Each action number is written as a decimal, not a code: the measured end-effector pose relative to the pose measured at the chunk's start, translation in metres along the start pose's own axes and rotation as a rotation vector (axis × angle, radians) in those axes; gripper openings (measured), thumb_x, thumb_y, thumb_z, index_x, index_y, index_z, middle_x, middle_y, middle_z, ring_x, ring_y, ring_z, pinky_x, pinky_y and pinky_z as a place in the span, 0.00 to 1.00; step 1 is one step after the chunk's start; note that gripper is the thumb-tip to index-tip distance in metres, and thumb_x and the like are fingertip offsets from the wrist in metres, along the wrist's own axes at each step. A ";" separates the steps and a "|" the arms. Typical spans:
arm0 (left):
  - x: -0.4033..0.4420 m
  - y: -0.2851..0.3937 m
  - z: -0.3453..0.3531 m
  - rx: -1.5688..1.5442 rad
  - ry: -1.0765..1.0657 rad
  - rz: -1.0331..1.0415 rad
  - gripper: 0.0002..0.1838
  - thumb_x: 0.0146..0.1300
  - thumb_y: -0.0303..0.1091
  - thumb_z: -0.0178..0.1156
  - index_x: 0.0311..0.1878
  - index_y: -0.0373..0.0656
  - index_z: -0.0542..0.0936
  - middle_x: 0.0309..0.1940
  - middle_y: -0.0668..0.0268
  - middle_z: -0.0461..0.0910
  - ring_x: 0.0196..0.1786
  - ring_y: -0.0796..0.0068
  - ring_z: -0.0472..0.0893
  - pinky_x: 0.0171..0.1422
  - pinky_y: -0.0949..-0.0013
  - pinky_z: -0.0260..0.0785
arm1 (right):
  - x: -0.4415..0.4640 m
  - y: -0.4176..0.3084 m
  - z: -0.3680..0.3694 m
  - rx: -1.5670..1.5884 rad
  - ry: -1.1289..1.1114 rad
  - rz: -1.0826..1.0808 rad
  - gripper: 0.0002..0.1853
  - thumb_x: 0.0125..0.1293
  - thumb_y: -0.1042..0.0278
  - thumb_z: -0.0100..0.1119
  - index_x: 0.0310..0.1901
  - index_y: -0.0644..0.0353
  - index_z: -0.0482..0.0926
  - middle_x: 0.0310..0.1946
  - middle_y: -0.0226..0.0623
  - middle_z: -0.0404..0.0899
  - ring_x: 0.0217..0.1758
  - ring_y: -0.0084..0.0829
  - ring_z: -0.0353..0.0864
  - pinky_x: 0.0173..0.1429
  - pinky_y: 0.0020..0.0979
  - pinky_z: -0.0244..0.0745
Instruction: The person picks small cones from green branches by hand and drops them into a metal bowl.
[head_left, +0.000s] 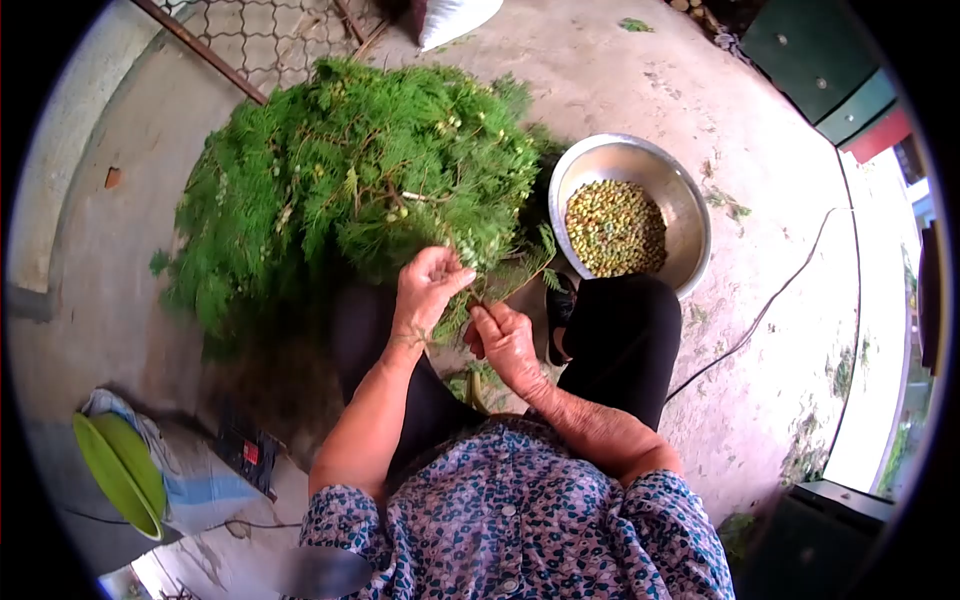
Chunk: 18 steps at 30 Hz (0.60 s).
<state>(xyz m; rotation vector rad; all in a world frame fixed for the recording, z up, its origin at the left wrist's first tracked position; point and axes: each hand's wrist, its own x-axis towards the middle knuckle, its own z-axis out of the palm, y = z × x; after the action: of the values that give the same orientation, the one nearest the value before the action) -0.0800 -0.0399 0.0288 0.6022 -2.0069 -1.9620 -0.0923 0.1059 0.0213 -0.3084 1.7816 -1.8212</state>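
Note:
A big heap of green evergreen branches (pixel 370 150), dotted with small pale cones, lies in front of my knees. My left hand (pixel 430 290) is at its near edge, thumb and fingers pinched together beside a leafy sprig; what lies between the fingertips is too small to make out. Just right of it and lower, my right hand (pixel 505 340) is closed around the thin stem of an evergreen sprig (pixel 520 272). To the right of the heap stands a metal basin (pixel 690 225), its bottom covered with a layer of small yellow-green and brownish cones or seeds (pixel 615 228).
A lime-green basin (pixel 120 475) tilts on its side at the lower left, near a dark box (pixel 247 457). A white sack (pixel 455 20) sits at the top. On the right a thin cable (pixel 765 310) runs over the concrete floor with scattered leaf bits.

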 end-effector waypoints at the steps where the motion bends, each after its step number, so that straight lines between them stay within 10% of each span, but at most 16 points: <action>1: -0.001 0.002 0.007 0.027 0.013 0.027 0.09 0.50 0.25 0.63 0.34 0.39 0.74 0.27 0.73 0.73 0.30 0.84 0.71 0.35 0.78 0.65 | -0.001 0.003 0.005 0.096 0.052 -0.011 0.12 0.64 0.66 0.49 0.28 0.65 0.73 0.17 0.31 0.74 0.15 0.19 0.68 0.20 0.24 0.65; 4: -0.003 0.020 0.022 -0.049 0.051 0.034 0.14 0.47 0.21 0.64 0.37 0.39 0.71 0.28 0.72 0.70 0.32 0.84 0.70 0.37 0.79 0.64 | -0.004 0.000 0.002 0.077 0.145 -0.090 0.09 0.63 0.68 0.52 0.26 0.62 0.72 0.15 0.30 0.66 0.20 0.16 0.63 0.23 0.26 0.64; 9: 0.012 0.033 0.040 -0.162 0.090 0.152 0.08 0.53 0.17 0.56 0.36 0.36 0.72 0.29 0.70 0.74 0.31 0.82 0.74 0.38 0.78 0.68 | 0.008 -0.011 -0.008 -0.334 0.243 -0.460 0.10 0.61 0.70 0.52 0.43 0.62 0.72 0.25 0.47 0.73 0.26 0.43 0.76 0.28 0.35 0.70; 15: 0.022 0.012 0.044 -0.194 0.049 0.053 0.02 0.55 0.21 0.55 0.32 0.36 0.72 0.27 0.69 0.74 0.27 0.81 0.72 0.35 0.77 0.69 | 0.013 -0.006 -0.010 -0.346 0.152 -0.413 0.10 0.58 0.68 0.51 0.31 0.66 0.65 0.21 0.54 0.70 0.28 0.55 0.71 0.29 0.47 0.64; 18: 0.035 -0.033 0.031 -0.141 0.036 -0.024 0.02 0.53 0.21 0.57 0.28 0.36 0.73 0.24 0.71 0.74 0.27 0.82 0.71 0.34 0.77 0.66 | 0.019 0.006 -0.011 -0.376 0.035 -0.333 0.17 0.52 0.68 0.55 0.41 0.70 0.67 0.24 0.57 0.73 0.31 0.57 0.72 0.32 0.47 0.67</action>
<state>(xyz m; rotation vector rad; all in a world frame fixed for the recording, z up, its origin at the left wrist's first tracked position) -0.1215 -0.0291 -0.0089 0.6255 -1.8294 -2.0703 -0.1116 0.1050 0.0104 -0.7624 2.2004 -1.6966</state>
